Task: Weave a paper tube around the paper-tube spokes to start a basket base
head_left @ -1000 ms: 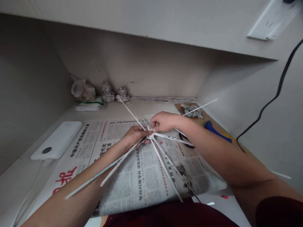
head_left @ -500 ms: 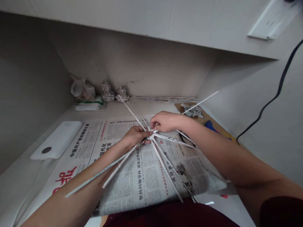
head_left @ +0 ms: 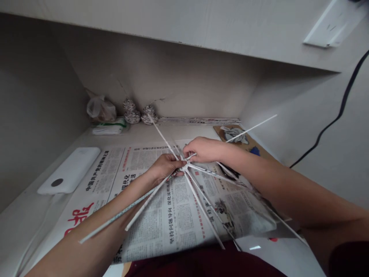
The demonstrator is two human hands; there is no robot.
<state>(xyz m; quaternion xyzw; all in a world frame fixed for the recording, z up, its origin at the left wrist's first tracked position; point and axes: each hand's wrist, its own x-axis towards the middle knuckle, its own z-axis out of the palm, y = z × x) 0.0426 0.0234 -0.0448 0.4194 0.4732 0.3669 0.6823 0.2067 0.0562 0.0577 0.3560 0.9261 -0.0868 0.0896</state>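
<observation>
My left hand (head_left: pixel 165 167) pinches the small woven centre (head_left: pixel 185 166) of a star of thin rolled-paper rods between thumb and fingers. Long white rods (head_left: pixel 203 209) fan out from it on all sides, some crossing under my left forearm. My right hand (head_left: pixel 203 149) touches the far right of the centre, its fingertips closed on a white paper rod (head_left: pixel 191 156). One rod end (head_left: pixel 259 125) sticks out beyond my right wrist. Another rod (head_left: pixel 288 226) emerges below my right forearm. My right fingers partly cover the crossing.
Newspaper (head_left: pixel 150 234) covers the tabletop. A white power bank (head_left: pixel 69 170) lies left. Along the back stand a plastic bag (head_left: pixel 100 109), two woven gourd shapes (head_left: pixel 132 112) and a bundle of paper rods (head_left: pixel 198 120). Cardboard (head_left: pixel 261 156) carries a grey cloth (head_left: pixel 236 135). A black cable (head_left: pixel 328 123) hangs right.
My right forearm has shifted slightly right, and the rod end beyond my wrist reaches further right. A rod now shows below that forearm. My left hand stays on the woven centre.
</observation>
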